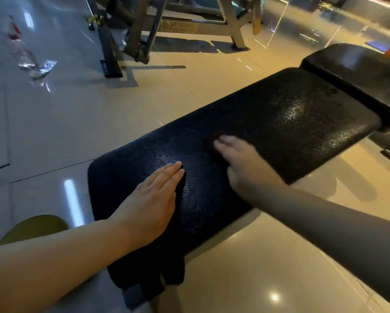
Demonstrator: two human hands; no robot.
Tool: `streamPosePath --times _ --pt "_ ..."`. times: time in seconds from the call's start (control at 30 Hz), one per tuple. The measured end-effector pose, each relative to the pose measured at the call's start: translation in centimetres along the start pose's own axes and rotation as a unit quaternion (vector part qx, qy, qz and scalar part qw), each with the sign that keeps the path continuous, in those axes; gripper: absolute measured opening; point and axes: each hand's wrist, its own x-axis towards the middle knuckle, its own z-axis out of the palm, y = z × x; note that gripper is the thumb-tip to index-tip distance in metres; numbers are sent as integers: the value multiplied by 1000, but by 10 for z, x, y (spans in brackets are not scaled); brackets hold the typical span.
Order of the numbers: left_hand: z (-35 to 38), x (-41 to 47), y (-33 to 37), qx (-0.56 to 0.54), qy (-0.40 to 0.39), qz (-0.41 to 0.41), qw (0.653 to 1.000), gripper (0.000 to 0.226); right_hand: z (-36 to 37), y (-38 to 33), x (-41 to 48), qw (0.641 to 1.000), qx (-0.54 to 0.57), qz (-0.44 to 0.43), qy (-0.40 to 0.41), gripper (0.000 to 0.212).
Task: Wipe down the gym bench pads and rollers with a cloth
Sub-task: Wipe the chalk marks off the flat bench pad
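Black pebbled bench pad, glossy; left hand flat atop.

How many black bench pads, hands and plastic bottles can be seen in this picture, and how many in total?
Black bench pads: 2
Hands: 2 (left hand, right hand)
Plastic bottles: 1
Total: 5

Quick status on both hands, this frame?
Left hand: open, flat on the bench pad.
Right hand: blurred, looks open, fingers extended on the pad; anything underneath cannot be told.
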Motion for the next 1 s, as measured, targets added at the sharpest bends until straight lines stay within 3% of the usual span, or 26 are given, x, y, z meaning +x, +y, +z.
streamPosePath --times 0.07,0.13,0.33,0.47,0.67,0.77,0.9,1.0 --pt "-3 -4 -2 11 -1 -5 1000 60 4 -19 -18 993 12 -99 -65 64" --pt "-6 -7 -6 28 1 -2 1000 65 -5 -14 -23 984 -5 -142 -112 63" --pt "-5 -11 -26 7 17 -7 1000 61 18 -28 20 999 4 -37 -13 58" --pt "-14 -12 -37 -34 54 -74 995 51 30 -55 9 982 26 -159 -99 58" --pt "-23 -12 -54 -103 139 -200 964 45 57 -69 71 997 24 -73 -30 54" --pt "-31 -12 -63 -122 196 -258 938 44 83 -99 97 993 30 -109 -45 52" --pt "-39 -21 -69 -135 249 -253 925 37 105 -135 115 983 30 -154 -98 55" --pt "-45 -26 -67 -168 286 -254 909 33 109 -157 101 967 43 -215 -132 44"
